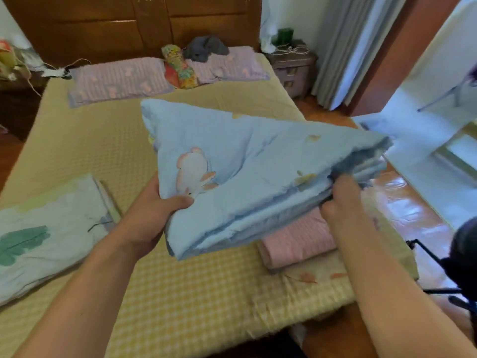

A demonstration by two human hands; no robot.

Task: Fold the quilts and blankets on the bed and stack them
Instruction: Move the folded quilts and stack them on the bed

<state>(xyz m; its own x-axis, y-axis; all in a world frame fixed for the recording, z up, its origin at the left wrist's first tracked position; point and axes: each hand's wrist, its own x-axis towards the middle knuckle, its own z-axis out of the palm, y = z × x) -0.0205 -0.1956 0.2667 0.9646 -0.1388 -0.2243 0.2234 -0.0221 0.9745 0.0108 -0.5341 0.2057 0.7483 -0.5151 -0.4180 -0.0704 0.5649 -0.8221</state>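
Observation:
A folded light-blue quilt (258, 161) with a cartoon animal print hangs tilted above the bed, held in both hands. My left hand (154, 210) grips its near left edge, thumb on top. My right hand (340, 197) pinches the stacked layers at its right end. Under the quilt's right half a folded pink striped blanket (299, 241) lies on the yellow checked bed sheet (196, 293). A folded white quilt (46, 233) with a green leaf print rests on the bed at the left.
Two purple pillows (116, 81) and a colourful small bolster (178, 65) lie at the wooden headboard, with a grey cloth (206, 47) behind. A bedside cabinet (294, 68) and curtains stand at the right. Dark camera gear (459, 254) sits by the bed's right corner.

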